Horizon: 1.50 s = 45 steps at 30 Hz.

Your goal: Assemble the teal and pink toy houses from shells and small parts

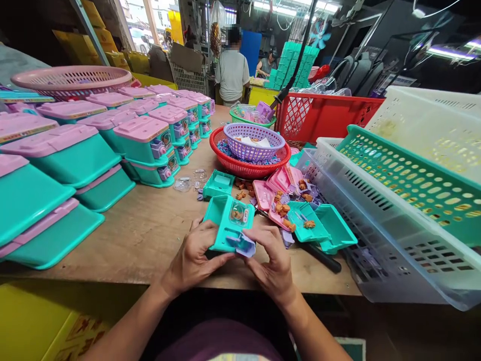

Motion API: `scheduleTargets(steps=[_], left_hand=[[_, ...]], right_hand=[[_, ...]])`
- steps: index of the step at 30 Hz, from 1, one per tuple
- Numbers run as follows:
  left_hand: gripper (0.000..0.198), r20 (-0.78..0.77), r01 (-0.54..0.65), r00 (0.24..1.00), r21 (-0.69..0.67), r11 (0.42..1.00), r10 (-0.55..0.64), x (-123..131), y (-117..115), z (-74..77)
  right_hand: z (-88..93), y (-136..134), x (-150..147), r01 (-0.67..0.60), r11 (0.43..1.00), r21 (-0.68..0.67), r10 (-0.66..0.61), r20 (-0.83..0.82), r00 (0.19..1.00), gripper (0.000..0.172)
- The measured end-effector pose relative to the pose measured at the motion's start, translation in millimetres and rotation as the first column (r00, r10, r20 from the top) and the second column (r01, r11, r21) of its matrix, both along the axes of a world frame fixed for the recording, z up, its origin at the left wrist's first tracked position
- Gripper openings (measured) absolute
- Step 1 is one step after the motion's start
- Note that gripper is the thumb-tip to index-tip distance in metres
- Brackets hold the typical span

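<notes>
A teal plastic box [217,210] is held near the table's front edge, tilted toward me. Set in its face is a clear window with a small brown figure [236,214] behind it. My left hand [199,250] is closed round the box's left side. Between the thumb and fingers of my right hand [272,258] is a purple plastic piece [245,245], pressed against the lower right of the box's face. How far the piece sits in the box I cannot tell. Just beyond lie another teal box part [218,183] and several brown figures [281,206].
Finished-looking teal boxes with pink lids [143,128] stand stacked at left. Ahead, a purple basket [254,143] rests in a red basket [225,163]. Pink trays [263,194], teal trays [336,225] and a black-handled tool [326,259] lie at right, beside a clear crate [376,220].
</notes>
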<state>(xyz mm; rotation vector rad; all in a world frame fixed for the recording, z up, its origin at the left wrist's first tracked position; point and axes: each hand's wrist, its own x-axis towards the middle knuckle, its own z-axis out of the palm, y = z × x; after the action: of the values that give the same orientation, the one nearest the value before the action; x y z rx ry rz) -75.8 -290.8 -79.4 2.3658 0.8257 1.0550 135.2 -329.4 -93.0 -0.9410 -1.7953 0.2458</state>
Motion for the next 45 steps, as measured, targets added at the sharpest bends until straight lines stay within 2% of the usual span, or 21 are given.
scheduleTargets(steps=[7,11,18,21,25,28,32,36,39,45], left_hand=[[0.006,-0.041,0.029,0.999,0.039,0.999,-0.027,-3,-6,0.5],[0.012,-0.083,0.028,0.996,0.038,0.999,-0.025,-3,-8,0.4],[0.023,-0.147,0.011,0.989,0.068,0.998,-0.001,5,-11,3.4],[0.023,-0.157,0.009,0.988,0.109,0.994,0.008,7,-13,5.7],[0.017,-0.208,-0.010,0.977,0.173,0.985,0.047,12,-13,9.4],[0.006,-0.271,-0.010,0.961,0.188,0.982,0.061,16,-12,11.6],[0.007,-0.284,-0.004,0.957,0.181,0.983,0.056,15,-10,14.9],[0.011,-0.294,0.025,0.956,0.118,0.993,0.010,9,-13,21.0],[0.015,-0.286,0.044,0.958,0.064,0.997,-0.024,5,-17,24.7],[0.021,-0.252,0.048,0.967,0.069,0.996,-0.029,1,-18,22.4]], right_hand=[[0.0,-4,1,-0.006,0.995,0.101,-0.006,0.119,0.993,0.043],[5.2,-6,6,-0.081,0.988,0.133,0.054,0.199,0.979,0.043],[14.0,-9,17,-0.133,0.988,0.080,0.106,0.276,0.955,0.045],[15.0,-12,18,-0.095,0.994,0.058,0.073,0.303,0.950,0.045],[11.0,-15,19,0.036,0.997,0.061,-0.055,0.350,0.935,0.047],[2.8,-13,17,0.085,0.993,0.081,-0.107,0.326,0.939,0.045],[-5.5,-10,14,0.078,0.995,0.060,-0.090,0.223,0.971,0.044],[-4.9,-10,14,0.016,0.998,0.053,-0.025,0.161,0.987,0.052],[-3.6,-12,15,-0.007,0.998,0.055,-0.001,0.158,0.988,0.048],[0.5,-15,12,0.023,0.997,0.073,-0.035,0.168,0.985,0.051]])
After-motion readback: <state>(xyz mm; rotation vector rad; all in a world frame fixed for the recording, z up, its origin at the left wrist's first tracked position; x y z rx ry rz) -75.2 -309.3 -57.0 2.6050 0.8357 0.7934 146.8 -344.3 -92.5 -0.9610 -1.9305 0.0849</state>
